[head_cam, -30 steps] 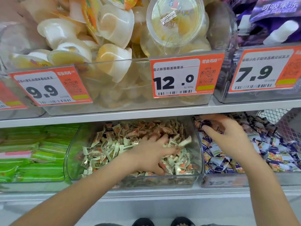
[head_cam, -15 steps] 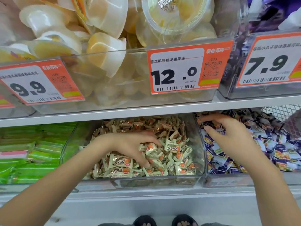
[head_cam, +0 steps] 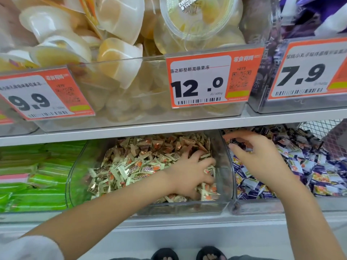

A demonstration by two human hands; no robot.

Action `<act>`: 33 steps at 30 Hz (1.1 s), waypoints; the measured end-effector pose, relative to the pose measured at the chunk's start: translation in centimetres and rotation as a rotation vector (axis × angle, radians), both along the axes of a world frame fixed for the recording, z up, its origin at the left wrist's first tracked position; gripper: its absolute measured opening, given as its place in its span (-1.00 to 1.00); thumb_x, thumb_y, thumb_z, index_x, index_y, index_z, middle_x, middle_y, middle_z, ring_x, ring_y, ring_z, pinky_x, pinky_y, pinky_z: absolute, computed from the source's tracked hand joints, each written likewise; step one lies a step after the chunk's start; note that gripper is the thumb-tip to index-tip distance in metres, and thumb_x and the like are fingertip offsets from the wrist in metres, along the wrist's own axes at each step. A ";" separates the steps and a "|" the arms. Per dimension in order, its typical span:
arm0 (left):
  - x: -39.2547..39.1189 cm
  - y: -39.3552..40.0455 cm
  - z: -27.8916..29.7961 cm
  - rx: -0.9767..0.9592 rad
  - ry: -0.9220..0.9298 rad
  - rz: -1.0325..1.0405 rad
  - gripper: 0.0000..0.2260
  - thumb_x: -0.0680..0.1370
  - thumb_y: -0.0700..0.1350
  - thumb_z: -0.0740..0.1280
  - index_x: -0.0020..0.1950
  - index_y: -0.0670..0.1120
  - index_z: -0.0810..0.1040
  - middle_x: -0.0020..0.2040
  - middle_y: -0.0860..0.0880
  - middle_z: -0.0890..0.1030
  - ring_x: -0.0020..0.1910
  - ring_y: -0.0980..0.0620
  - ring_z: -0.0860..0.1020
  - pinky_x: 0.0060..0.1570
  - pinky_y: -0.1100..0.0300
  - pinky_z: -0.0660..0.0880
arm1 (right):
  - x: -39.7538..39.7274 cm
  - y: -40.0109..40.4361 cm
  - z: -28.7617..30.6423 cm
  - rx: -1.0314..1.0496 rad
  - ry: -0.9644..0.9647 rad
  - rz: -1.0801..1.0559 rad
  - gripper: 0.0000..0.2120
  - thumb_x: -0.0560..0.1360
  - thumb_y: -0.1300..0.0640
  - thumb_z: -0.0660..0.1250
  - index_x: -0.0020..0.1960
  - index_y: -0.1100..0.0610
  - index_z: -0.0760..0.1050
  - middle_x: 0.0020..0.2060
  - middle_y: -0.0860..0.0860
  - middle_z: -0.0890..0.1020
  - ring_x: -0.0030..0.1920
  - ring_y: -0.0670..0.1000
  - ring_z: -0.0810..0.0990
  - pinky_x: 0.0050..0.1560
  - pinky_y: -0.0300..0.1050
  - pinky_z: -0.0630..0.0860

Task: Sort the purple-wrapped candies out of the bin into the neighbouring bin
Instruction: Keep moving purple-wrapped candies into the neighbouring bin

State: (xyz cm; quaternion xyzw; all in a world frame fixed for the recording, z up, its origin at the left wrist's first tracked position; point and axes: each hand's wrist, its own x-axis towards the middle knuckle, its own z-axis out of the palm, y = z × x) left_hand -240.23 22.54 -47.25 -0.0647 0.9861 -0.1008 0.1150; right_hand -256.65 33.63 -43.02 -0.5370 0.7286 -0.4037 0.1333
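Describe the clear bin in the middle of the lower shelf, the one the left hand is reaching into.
The middle bin looks like clear plastic, open-topped, with a curved, see-through front wall. It sits on the lower shelf between a bin of green packets and a bin of purple-and-white candies. It is heaped with small cream, gold and orange wrapped candies. The left hand is pushed into the pile at its right side, fingers partly buried. No purple wrapper shows in it.

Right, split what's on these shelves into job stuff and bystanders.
Job:
left hand, digging in the gold candies
gold candies
middle bin
right hand, over the purple candies
purple candies

Bystanders:
green packs
jelly cups
price tags
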 end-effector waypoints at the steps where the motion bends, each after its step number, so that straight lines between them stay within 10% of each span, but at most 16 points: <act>1: 0.1 -0.5 0.2 -0.023 0.003 0.002 -0.57 0.38 0.10 0.40 0.25 0.14 0.49 0.43 -0.07 0.23 0.40 -0.26 0.15 0.32 -0.37 0.10 | 0.0 0.0 0.0 -0.003 -0.002 0.002 -0.79 0.54 0.15 0.30 0.11 -0.07 0.58 0.01 -0.24 0.59 -0.02 -0.36 0.47 -0.09 -0.63 0.29; 7: 2.5 -4.9 1.4 0.137 0.145 0.312 -0.58 0.42 0.05 0.40 0.27 0.15 0.47 0.47 0.04 0.23 0.36 -0.09 0.30 0.22 -0.02 0.39 | -0.5 0.4 -0.3 -0.013 -0.013 0.020 -0.79 0.55 0.14 0.29 0.09 -0.14 0.56 -0.02 -0.38 0.52 -0.02 -0.51 0.39 -0.06 -0.61 0.26; 11: 3.0 -6.9 1.9 0.248 0.208 0.480 -0.53 0.42 0.05 0.40 0.32 0.13 0.43 0.32 0.03 0.46 0.05 0.02 0.52 -0.06 0.16 0.52 | -0.8 0.6 -0.3 0.006 -0.015 0.016 -0.78 0.55 0.14 0.28 0.14 -0.06 0.58 0.07 -0.26 0.59 0.07 -0.27 0.49 0.07 -0.37 0.33; 19: 3.3 -7.3 2.3 0.356 0.278 0.592 -0.50 0.49 0.04 0.38 0.38 0.12 0.28 -0.02 0.22 0.50 -0.27 0.30 0.45 -0.43 0.41 0.34 | -0.5 0.5 -0.2 0.015 -0.019 0.023 -0.79 0.55 0.14 0.29 0.12 -0.08 0.57 0.04 -0.25 0.58 0.04 -0.29 0.48 0.07 -0.41 0.32; 25: 0.8 -2.9 1.1 0.234 0.200 0.170 -0.43 0.43 0.18 0.38 0.38 0.10 0.32 0.41 0.01 0.33 0.37 -0.02 0.29 0.29 0.04 0.29 | -0.6 0.2 -0.3 -0.012 0.003 0.023 -0.79 0.54 0.17 0.30 0.11 -0.05 0.58 -0.06 -0.35 0.53 -0.06 -0.57 0.38 -0.09 -0.69 0.24; 30: -1.3 -0.8 -1.6 0.052 -0.051 0.126 -0.34 0.37 0.36 0.32 0.38 0.10 0.37 0.52 -0.18 0.05 0.49 -0.20 -0.03 0.42 -0.22 -0.13 | -0.5 0.0 -0.4 -0.020 -0.010 0.023 -0.79 0.54 0.18 0.30 0.09 -0.07 0.58 -0.06 -0.36 0.54 -0.05 -0.53 0.41 -0.09 -0.67 0.27; 33: -1.1 -1.5 -1.2 0.047 -0.104 0.159 -0.44 0.40 0.36 0.28 0.29 0.09 0.47 0.51 -0.14 0.11 0.48 -0.20 0.00 0.38 -0.27 -0.04 | -0.5 0.0 -0.5 -0.007 -0.017 0.024 -0.79 0.54 0.16 0.30 0.09 -0.09 0.58 -0.04 -0.34 0.55 -0.02 -0.45 0.45 -0.10 -0.64 0.30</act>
